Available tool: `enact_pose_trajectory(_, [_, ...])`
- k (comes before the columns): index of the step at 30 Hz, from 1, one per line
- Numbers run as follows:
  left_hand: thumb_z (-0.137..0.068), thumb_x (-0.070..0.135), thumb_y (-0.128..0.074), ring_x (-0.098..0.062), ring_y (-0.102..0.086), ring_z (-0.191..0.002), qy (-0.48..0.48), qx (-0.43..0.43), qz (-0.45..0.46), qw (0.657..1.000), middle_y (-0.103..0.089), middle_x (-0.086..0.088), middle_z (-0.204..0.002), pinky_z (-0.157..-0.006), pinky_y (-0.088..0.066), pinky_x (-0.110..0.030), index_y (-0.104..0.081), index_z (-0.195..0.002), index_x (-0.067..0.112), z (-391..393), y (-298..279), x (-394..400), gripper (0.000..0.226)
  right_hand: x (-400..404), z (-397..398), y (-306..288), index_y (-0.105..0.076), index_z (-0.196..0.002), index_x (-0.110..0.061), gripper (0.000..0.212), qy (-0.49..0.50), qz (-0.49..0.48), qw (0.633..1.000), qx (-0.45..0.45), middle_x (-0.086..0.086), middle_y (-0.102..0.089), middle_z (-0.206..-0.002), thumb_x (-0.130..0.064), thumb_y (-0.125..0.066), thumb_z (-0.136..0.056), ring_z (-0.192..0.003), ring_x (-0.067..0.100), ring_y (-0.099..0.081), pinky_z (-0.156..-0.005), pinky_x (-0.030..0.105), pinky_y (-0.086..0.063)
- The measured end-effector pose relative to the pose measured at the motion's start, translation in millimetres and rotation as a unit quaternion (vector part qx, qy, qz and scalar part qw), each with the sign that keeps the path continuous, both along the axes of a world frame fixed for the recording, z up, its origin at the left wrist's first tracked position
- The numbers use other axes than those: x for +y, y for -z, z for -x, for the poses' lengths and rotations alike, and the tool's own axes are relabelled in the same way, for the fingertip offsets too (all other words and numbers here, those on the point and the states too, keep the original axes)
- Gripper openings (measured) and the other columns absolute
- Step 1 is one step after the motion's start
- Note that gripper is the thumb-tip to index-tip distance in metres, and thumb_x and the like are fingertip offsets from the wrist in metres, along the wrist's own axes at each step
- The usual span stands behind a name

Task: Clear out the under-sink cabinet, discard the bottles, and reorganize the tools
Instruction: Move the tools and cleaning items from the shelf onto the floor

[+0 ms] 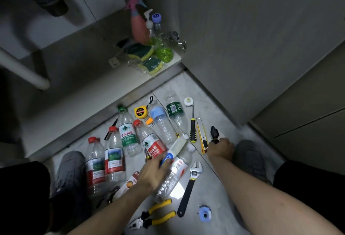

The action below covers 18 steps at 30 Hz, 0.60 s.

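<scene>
A person crouches on the floor [220,193] before an open under-sink cabinet [78,51], looking down at scattered bottles and tools. Taking the wrench [190,186] at centre as landmark: far left of it, two red-capped bottles [104,161] lie with their caps towards the cabinet. Just left of the wrench, the left hand [151,171] rests on a clear bottle [173,176], fingers curled over a blue-capped tube [175,150]; whether it truly grips either is unclear. The bottle's long axis runs diagonally, base towards the person, so the left hand is nearest. Below the wrench lie yellow pliers [155,214]. Up and right, the right hand [221,147] is closed round a black-tipped tool [214,133], beside a utility knife [202,135].
</scene>
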<state>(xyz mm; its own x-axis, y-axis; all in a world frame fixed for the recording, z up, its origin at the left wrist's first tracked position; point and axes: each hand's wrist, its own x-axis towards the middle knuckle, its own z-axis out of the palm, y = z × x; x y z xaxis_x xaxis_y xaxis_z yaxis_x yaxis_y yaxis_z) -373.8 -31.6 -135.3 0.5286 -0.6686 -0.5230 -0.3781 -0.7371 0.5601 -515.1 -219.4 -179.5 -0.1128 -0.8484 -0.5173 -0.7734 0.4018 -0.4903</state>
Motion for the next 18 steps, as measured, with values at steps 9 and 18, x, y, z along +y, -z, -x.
enact_pose_trajectory(9, [-0.089,0.069,-0.034,-0.02,-0.063,-0.086,0.092,-0.101,-0.14,0.981,-0.069,0.003,-0.1,-0.071,-0.049,-0.032,-0.054,-0.103,0.03,-6.5,-6.9,31.0,0.046,12.6,-30.7,-27.9,-0.06,-0.123,-0.006,0.04,-0.19,0.186,0.962,-0.055,0.014,-0.056,-0.126,-0.005,-0.06,-0.082,-0.12,0.035,-0.047,-0.096,0.044,-0.042])
enact_pose_trajectory(18, [-0.097,0.052,-0.045,-0.012,-0.062,-0.078,0.039,-0.145,-0.088,0.985,-0.065,0.006,-0.09,-0.066,-0.052,-0.029,-0.058,-0.105,0.027,-88.1,-34.4,2.4,0.029,-17.0,-129.0,-65.3,-0.058,-0.123,-0.02,0.034,-0.38,0.201,0.897,-0.102,0.001,-0.059,-0.127,-0.011,-0.052,-0.091,-0.119,0.022,-0.05,-0.091,0.036,-0.045])
